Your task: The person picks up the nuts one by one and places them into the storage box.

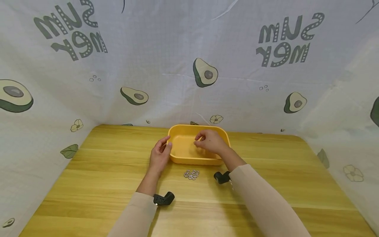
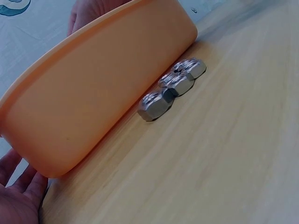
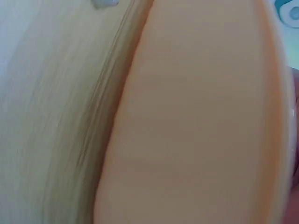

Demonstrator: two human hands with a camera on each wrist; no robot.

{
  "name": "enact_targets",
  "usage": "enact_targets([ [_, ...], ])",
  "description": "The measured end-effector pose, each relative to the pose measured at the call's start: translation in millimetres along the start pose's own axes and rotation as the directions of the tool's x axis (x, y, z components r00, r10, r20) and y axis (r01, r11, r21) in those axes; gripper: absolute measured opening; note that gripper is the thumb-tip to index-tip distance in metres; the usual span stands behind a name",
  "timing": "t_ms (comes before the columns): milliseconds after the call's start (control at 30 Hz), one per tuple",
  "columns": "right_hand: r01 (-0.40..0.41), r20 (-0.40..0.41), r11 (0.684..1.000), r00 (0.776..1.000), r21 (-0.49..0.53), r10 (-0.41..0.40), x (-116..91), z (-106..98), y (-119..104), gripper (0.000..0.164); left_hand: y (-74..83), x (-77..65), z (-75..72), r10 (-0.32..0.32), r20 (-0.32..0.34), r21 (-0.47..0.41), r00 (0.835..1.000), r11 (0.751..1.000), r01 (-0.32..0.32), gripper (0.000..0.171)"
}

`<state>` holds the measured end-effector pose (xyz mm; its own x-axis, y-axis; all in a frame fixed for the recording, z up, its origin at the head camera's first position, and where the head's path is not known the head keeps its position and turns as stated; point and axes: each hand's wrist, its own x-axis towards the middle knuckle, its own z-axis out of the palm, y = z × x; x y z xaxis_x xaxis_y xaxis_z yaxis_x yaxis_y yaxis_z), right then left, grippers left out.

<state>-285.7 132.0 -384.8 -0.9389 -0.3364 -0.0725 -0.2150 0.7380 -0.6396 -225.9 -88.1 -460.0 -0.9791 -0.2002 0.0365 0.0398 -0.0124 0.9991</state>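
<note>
A yellow plastic bin (image 1: 198,161) with rounded corners stands on the wooden table. My left hand (image 1: 159,157) is at its left side, thumb and fingers against the outer wall near the rim. In the left wrist view, the fingers of that hand (image 2: 23,196) reach to the bin's lower corner. My right hand (image 1: 211,142) is over the inside of the bin, reaching across the front rim. Its thumb and index finger are bent with a small gap, and nothing shows between the tips. Several shiny metal hex nuts (image 1: 191,174) lie grouped on the table before the bin.
The wooden table (image 1: 266,187) runs to a white cloth (image 1: 165,49) with avocado prints, hanging behind and at both sides. A black camera (image 1: 164,198) sits on the left wrist, another camera (image 1: 222,177) on the right wrist, close to the nuts.
</note>
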Motion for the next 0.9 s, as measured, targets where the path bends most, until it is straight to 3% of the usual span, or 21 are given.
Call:
enact_targets([
  [400, 0.057, -0.054, 0.980, 0.997, 0.189, -0.047, -39, -7, -20, 0.021, 0.4, -0.5, 0.6, -0.007, -0.001, 0.004, 1.000, 1.000, 0.007, 0.039],
  [633, 0.075, -0.061, 0.956, 0.996, 0.284, -0.059, -62, -4, -16, 0.022, 1.1, -1.9, 0.9, -0.006, 0.005, -0.003, 1.000, 1.000, 0.006, 0.041],
  [900, 0.031, -0.039, 0.945, 0.999, 0.325, -0.019, -87, 8, -7, 0.027, 2.4, -2.8, 1.5, -0.010, 0.001, -0.008, 1.000, 1.000, 0.010, 0.041],
])
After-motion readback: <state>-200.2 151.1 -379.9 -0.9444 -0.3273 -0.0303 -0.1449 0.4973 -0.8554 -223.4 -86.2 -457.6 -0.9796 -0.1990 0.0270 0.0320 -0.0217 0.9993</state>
